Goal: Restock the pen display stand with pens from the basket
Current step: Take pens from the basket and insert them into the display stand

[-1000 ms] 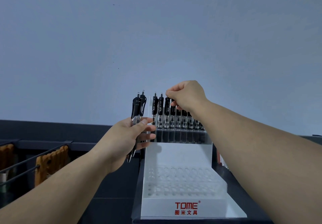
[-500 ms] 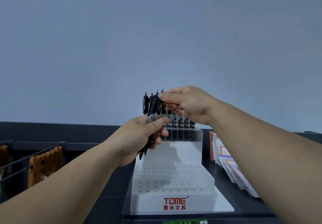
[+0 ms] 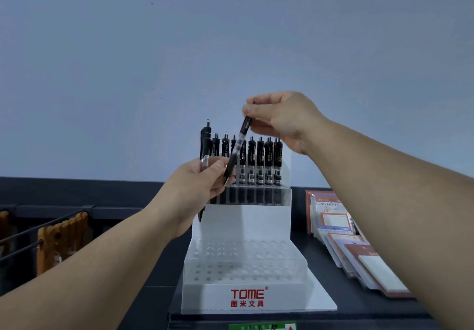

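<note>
A white tiered pen display stand point(image 3: 246, 288) marked TOME stands on the dark shelf. Its top tier holds a row of several black pens point(image 3: 260, 160) standing upright; the lower tiers show bare holes. My left hand point(image 3: 197, 188) grips one black pen point(image 3: 204, 145) upright at the stand's left end. My right hand point(image 3: 279, 119) pinches the top of another black pen point(image 3: 237, 150), which hangs tilted with its tip by my left thumb. The basket is out of sight.
Notebooks point(image 3: 343, 237) lie fanned out on the dark shelf to the right of the stand. At the left, brown wooden items point(image 3: 61, 237) hang behind black wire rails. A green label point(image 3: 261, 326) sits on the shelf's front edge. A plain grey wall fills the background.
My right hand has drawn one pen out of my left hand and lifted it up and to the right. My left hand now holds a single pen. The view has dropped lower.
</note>
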